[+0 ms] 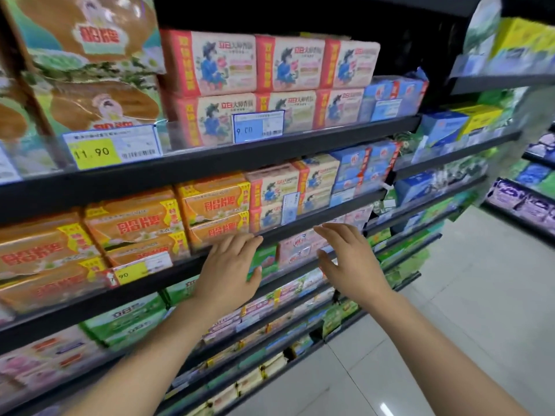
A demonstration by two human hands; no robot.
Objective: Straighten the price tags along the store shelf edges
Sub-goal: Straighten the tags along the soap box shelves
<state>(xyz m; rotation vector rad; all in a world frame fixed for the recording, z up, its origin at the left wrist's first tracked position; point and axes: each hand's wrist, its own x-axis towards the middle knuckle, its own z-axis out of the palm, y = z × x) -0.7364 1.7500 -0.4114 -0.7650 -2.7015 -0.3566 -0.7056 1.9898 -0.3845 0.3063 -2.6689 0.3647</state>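
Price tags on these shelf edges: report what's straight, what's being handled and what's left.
Looks done: the yellow 11.90 tag and the blue-framed 9.00 tag on the top rail sit about parallel to their rail. In hand: nothing gripped; the left hand and right hand hover open at the middle rail. Left: the pale blue tag above them stands turned on end; the yellow 7.90 tag looks slightly tilted.

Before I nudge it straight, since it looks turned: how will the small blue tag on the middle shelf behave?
The blue tag looks like thin card standing on end against the packs, so probably light, bendy and easily tipped. Neither the left hand nor the right hand touches it.
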